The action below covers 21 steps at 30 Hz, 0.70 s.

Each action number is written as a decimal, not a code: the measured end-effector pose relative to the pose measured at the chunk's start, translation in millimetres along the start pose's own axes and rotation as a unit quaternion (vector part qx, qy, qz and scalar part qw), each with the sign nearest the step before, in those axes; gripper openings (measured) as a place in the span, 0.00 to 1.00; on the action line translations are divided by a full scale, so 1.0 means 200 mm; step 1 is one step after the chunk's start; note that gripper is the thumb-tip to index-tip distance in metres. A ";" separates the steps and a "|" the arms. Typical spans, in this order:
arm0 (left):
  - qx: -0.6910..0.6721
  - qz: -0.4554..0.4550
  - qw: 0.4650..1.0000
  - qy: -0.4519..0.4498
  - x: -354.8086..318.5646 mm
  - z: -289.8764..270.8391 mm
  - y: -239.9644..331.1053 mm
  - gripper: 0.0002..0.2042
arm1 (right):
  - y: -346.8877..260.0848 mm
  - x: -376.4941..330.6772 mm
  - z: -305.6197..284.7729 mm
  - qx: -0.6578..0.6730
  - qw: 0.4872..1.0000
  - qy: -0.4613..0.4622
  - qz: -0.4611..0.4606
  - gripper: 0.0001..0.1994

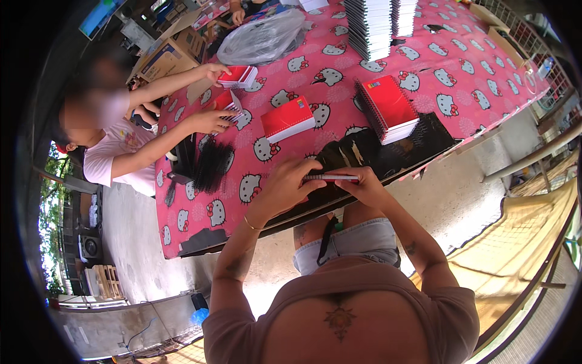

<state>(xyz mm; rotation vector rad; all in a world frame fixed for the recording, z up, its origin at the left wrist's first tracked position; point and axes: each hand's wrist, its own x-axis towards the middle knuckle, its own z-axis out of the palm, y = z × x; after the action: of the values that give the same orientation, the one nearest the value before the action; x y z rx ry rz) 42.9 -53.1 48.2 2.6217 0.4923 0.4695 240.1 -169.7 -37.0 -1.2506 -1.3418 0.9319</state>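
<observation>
Between my two hands, over the table's near edge, is a thin red notebook [332, 177] seen almost edge-on. My left hand [284, 187] grips its left end, thumb below and fingers above. The right end is pinched by my right hand [367, 187]. Just beyond lies a stack of red-covered notebooks [388, 109] with dark spiral binding along its left side. Farther left rests a stack of red-covered pads [288, 119], with holes punched along the near edge and no binding wire visible.
At the left, a co-worker's hands [213, 118] handle more red pads [237, 76]. Black binding wires [212, 165] lie near them on the pink patterned table cover [267, 91]. Toward the back are a plastic bag [264, 37], tall notebook stacks [368, 30] and a cardboard box [173, 56].
</observation>
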 end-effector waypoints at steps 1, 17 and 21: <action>0.013 0.011 1.000 -0.011 -0.01 -0.01 -0.01 0.16 | 0.00 0.00 0.00 0.001 1.000 0.005 -0.010 0.15; 0.060 0.019 0.998 -0.003 -0.02 0.06 -0.09 0.09 | 0.06 0.00 0.01 0.024 1.000 0.014 0.007 0.14; 0.043 0.019 0.999 0.000 0.00 0.07 -0.10 0.09 | 0.05 0.01 0.00 0.018 1.000 0.017 0.009 0.14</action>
<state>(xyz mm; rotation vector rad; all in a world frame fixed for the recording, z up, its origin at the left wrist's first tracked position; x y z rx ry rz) 42.9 -41.4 27.8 2.7179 0.4741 0.4708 241.2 -166.7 -46.0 -1.2478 -1.2839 0.9388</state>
